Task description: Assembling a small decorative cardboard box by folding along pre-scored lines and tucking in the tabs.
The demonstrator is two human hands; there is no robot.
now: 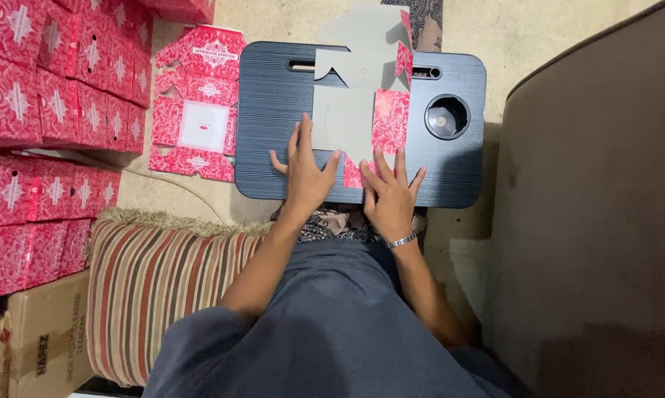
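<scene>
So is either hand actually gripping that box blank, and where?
Neither grips it. The left hand and right hand lie flat, fingers spread, pressing the near edge of the box blank onto the lap desk.

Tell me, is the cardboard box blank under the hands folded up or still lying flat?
Mostly flat: the box blank lies grey side up on the black lap tray, one red flap turned over, both hands pressing its near edge.

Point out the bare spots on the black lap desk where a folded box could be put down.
On the lap desk, the left strip is bare, between its left edge and the flat carton blank. A smaller patch lies below the round cup recess, right of the right hand. The middle is crowded: blank, left hand, right hand.
</scene>
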